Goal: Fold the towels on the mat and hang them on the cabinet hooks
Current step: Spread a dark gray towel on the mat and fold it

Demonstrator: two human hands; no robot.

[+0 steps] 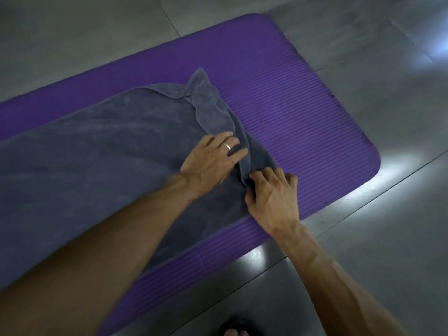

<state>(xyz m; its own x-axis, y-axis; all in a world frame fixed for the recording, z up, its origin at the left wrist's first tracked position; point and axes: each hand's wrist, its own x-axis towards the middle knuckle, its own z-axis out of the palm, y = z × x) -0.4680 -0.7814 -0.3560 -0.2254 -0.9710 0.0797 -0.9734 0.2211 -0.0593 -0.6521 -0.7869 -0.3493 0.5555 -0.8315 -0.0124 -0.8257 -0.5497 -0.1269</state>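
Observation:
A grey towel lies spread over the left part of a purple ribbed mat. Its right end is bunched into a twisted ridge that runs up to a point near the mat's middle. My left hand rests flat on the towel beside that ridge, fingers straight, a ring on one finger. My right hand is just right of it at the towel's right edge, with fingers curled and pinching the folded cloth. No cabinet or hooks are in view.
Grey floor tiles surround the mat, with bright light reflections at the right. My foot in a dark sandal shows at the bottom edge, just off the mat's near side.

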